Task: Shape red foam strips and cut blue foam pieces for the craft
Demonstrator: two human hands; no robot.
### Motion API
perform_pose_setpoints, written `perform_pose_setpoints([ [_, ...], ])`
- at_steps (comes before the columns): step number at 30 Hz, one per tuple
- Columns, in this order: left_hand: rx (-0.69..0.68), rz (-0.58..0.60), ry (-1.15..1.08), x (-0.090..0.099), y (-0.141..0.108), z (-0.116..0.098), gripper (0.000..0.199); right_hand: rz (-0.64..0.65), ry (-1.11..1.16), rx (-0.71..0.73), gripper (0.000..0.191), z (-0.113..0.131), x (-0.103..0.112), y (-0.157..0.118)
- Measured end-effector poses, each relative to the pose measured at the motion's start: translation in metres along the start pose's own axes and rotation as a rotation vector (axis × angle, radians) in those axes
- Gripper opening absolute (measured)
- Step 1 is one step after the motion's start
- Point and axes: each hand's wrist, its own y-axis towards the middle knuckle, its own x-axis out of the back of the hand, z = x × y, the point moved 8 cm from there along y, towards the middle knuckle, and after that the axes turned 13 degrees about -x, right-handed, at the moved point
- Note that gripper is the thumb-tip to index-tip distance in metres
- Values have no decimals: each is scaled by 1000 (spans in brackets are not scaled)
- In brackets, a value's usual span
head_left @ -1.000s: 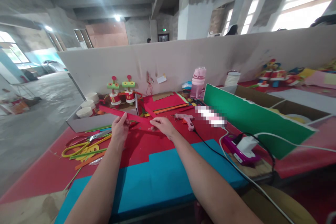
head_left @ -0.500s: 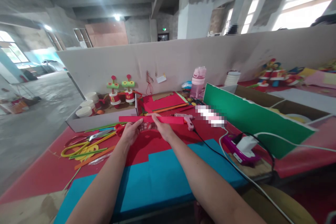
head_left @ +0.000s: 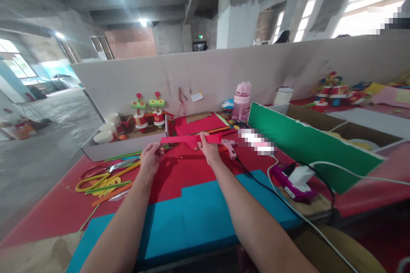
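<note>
A strip of red paper point(head_left: 179, 139) is held up above the red-covered table, stretched out from left to right. My right hand point(head_left: 209, 149) is closed around its right part, thumb on top, and a bit of red paper hangs just left of the fingers. At the strip's left end my left hand point(head_left: 151, 158) has its fingers pinched together at the paper's edge. A pink glue gun point(head_left: 229, 148) lies just beyond my right hand. Left of my left hand lie scissors point(head_left: 120, 165) among green, orange and yellow strips point(head_left: 109, 185).
Blue sheets point(head_left: 192, 213) cover the near edge. A white tray point(head_left: 128, 145) with cups and two paper-cup figures point(head_left: 149, 113) stands at the back left. To the right are a green-sided box point(head_left: 307, 149), a purple power strip point(head_left: 296, 183), cables and a pink bottle point(head_left: 241, 100).
The red strip has shifted slightly up, and its left end now reaches only to my left fingers. My left hand has moved to that end; my right hand has moved right.
</note>
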Motion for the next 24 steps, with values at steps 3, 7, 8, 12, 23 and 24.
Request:
perform_pose_setpoints([
  [3, 19, -9, -28, 1, 2, 1, 24, -20, 13, -29, 43, -2, 3, 2],
  [7, 70, 113, -51, -10, -3, -1, 24, -2, 91, -54, 45, -5, 0, 1],
  [8, 79, 208, -29, -19, -7, -1, 27, 6, 123, -56, 45, -7, -3, -1],
  [12, 155, 594, 164, -50, -37, 13, 25, 121, 102, -104, 44, -22, -26, -13],
  [23, 47, 359, 331, -32, -24, 22, 44, 198, -36, -130, 44, -32, -37, -13],
  [24, 29, 336, 309, -30, -22, 19, 43, 167, -8, -130, 44, -30, -31, -9],
])
